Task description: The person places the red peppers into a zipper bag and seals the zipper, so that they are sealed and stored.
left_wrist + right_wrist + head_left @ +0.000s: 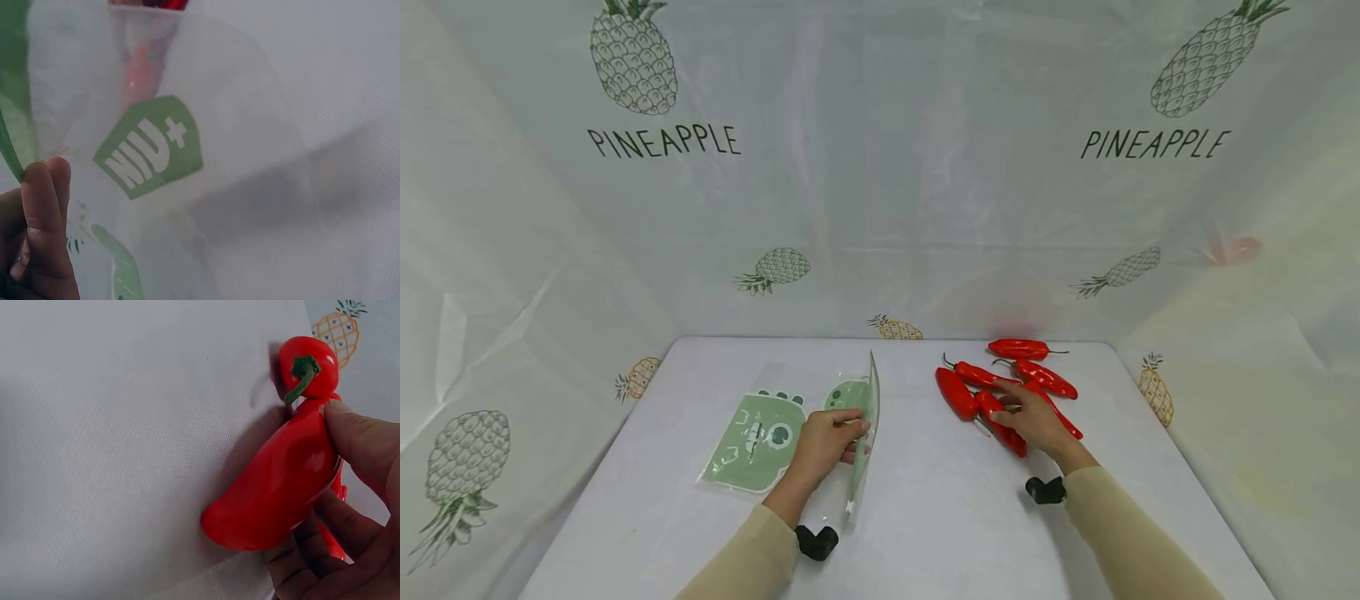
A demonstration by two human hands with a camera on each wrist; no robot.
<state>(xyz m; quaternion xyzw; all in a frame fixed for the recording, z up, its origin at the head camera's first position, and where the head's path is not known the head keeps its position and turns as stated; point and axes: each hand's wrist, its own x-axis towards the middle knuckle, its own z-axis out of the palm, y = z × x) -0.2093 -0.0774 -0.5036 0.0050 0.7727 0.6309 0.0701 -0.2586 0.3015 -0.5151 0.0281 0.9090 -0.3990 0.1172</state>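
**Left hand props the zip bag, right hand closes on a red pepper**

Nearest me: left hand (822, 443) grips a clear zip bag (863, 433) with green print, held on edge so it stands nearly upright on the white table (925, 517). In the left wrist view the fingers (44, 219) curl round the film near its green edge, logo panel (150, 153) just beyond them. I judge the bag very light, floppy and slick. It only stands because of the grip, so hold it at the stiffer rim, not mid-film.

Right hand (1037, 421) sits on the pile of red peppers (1000, 392). Right wrist view shows thumb and fingers (356, 437) wrapped round one red pepper (281, 487), its blunt end touching the cloth, glossy skin. A second pepper with green stem (306, 369) lies just beyond it, touching. I judge these light, rigid, smooth and somewhat slippery, and not fragile. Best hold is across the fat middle of the body, which is where the fingers are, not the thin stem.

Relative layout: gripped pepper is to the right of the bag, well apart, with bare table between. The bag's open side faces which way, I can't tell.

Farther out: a second flat green-printed bag (752, 442) lies left of the left hand, more peppers near the table's back edge (1022, 348), and a pineapple-print sheet (880, 167) behind.
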